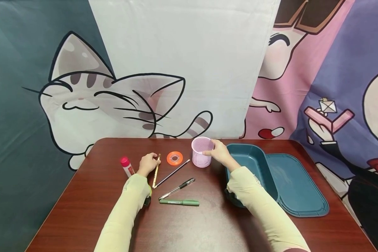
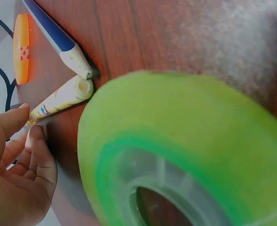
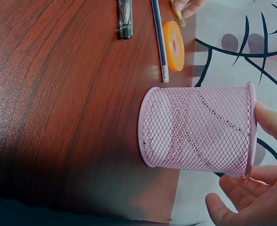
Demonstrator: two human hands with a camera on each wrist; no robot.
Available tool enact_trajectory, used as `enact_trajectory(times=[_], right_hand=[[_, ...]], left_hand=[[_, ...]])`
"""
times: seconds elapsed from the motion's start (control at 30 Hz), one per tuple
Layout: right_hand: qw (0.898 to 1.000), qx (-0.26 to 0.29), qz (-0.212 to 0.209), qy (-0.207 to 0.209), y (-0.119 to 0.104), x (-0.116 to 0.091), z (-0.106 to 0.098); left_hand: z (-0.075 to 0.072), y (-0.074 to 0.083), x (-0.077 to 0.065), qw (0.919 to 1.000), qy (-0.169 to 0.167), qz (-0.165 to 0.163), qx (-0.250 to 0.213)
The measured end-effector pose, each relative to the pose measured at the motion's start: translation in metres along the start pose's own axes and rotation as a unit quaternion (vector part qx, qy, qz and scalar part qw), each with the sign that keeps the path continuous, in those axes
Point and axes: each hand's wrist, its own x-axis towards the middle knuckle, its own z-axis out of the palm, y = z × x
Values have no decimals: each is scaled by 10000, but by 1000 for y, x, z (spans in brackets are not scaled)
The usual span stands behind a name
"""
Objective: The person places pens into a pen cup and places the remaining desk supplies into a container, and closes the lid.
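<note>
My left hand pinches one end of a slim yellow patterned pencil between thumb and fingertips; its other end rests near the tip of a dark blue pencil. At the back of the table, my right hand holds the rim of a pink mesh pen holder, thumb on one side and fingers on the other. The holder stands upright. Between the hands lies an orange disc with a pale centre. Close below the left wrist, a lime-green ring-shaped thing is partly hidden by the sleeve in the head view.
A glue stick with a pink cap is left of the left hand. A black-capped clear pen and a green pen lie in front. Under the right forearm stands a teal box, its lid beside it.
</note>
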Motion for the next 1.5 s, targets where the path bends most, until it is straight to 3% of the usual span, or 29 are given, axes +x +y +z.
enact_trajectory(times=[0.5,0.8,1.33,1.5], right_hand=[[9999,83,123,21,-1,2,6],[9996,99,249,32,0,2,5],[9994,167,313,56,0,0,3],[9992,212,328,59,1,0,4]], left_hand=[[-3,-2,-2,9988,7,-28,490],[-16,5,3,9982,77,290,516],[-42,42,9,9959,335,724,-417],[-51,58,8,9901,545,783,-1033]])
